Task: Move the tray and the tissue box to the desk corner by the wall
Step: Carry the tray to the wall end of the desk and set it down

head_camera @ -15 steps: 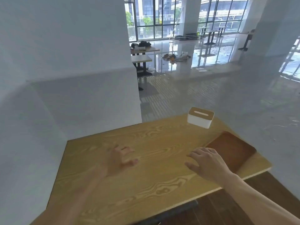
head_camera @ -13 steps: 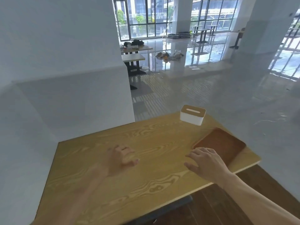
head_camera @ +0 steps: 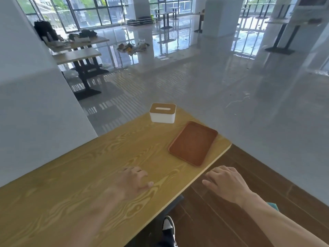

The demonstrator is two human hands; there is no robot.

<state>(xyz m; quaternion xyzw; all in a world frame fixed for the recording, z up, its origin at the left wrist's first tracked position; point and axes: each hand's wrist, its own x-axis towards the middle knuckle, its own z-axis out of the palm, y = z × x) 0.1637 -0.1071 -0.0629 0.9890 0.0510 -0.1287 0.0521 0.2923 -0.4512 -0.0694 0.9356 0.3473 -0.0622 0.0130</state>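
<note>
A flat brown tray [head_camera: 193, 143] lies near the right end of the wooden desk [head_camera: 89, 175]. Just beyond it, at the far right corner, stands a white tissue box [head_camera: 162, 113] with a wooden lid. My left hand [head_camera: 133, 180] hovers blurred over the desk, below and left of the tray, fingers loosely apart and holding nothing. My right hand [head_camera: 226, 184] hangs just off the desk's near edge, below the tray, fingers spread and empty. Neither hand touches the tray or the box.
A white wall [head_camera: 35, 107] runs along the desk's far left side. Beyond the desk lie a glossy floor, other tables [head_camera: 78, 56] and pillars. My shoe [head_camera: 168, 227] shows on the dark wooden floor beneath the desk edge.
The view has swung to the right, so the tray and box now sit more central. My right hand has shifted from over the desk to just past its near edge.
</note>
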